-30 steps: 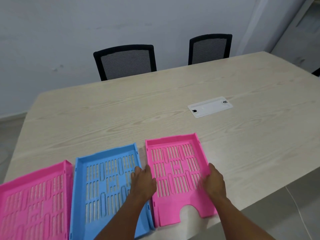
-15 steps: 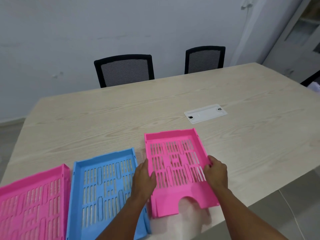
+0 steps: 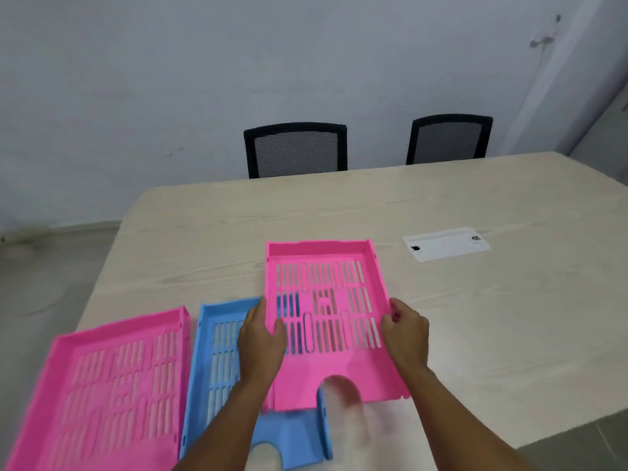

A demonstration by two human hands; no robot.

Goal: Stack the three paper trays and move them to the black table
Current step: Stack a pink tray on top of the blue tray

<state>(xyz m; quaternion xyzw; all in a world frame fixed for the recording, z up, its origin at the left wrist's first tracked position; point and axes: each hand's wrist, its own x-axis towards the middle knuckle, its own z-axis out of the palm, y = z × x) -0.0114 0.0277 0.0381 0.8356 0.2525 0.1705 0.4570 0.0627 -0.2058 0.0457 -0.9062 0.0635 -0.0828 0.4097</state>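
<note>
Held pink paper tray (image 3: 331, 321) lifted off the tabletop, overlapping right side of blue paper tray (image 3: 217, 355); blue visible through slots at its left. Left hand (image 3: 260, 338) clamped on left wall, thumb on the tray floor; right hand (image 3: 404, 331) clamped on right wall, fingers curled over the rim. Slotted floor, low walls on three sides, semicircular notch in the near open edge. Long axis near-to-far, notch end toward the person, closed end toward the far edge. Near end blurred.

Blue paper tray flat on the tabletop near the near edge, same slot pattern, notch also toward the person, long axis roughly parallel to the held tray. Second pink paper tray (image 3: 112, 385) just beside it at the left, near the near-left corner, lying flat, slightly angled; a narrow gap between the two.

Light wood tabletop (image 3: 492, 334) bare to the right of the held tray and beyond its far end. White cable hatch (image 3: 446, 244) set in the tabletop, well apart, far-right of the held tray. Two black mesh chairs, (image 3: 295, 149) and (image 3: 449, 138), at the far edge. Grey wall behind.
</note>
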